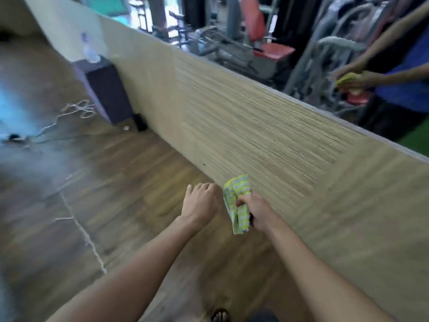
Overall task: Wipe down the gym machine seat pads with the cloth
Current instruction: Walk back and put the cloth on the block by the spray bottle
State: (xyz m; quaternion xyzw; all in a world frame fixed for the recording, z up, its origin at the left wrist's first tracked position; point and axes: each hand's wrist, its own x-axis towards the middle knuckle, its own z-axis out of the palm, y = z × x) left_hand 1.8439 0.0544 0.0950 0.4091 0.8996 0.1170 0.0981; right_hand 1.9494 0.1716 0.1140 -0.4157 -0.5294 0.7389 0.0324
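On my feed, the right grip (257, 211) is closed around a crumpled yellow-and-white checked cloth (236, 201), which is held in the air just in front of a wood-grain wall panel (267, 140). One end of the cloth stands up above the fingers and the other hangs below them. The left grip (201, 202) hovers just beside the cloth, fingers loosely curled and holding nothing. Both bare forearms reach forward over a wooden floor (116, 194).

Above the panel, a mirror (227, 24) reflects gym machines, among them a red seat pad (274, 53) well apart from the cloth. At the right edge it also shows a person in a blue shirt (406, 89) holding something yellow.

Farther along the wall, a dark box (109, 91) stands on the floor against the panel, with a blurred clear bottle (89, 49) on top. Pale cords (79, 110) trail across the boards to its left. A sandalled foot (219, 315) shows at the bottom edge.
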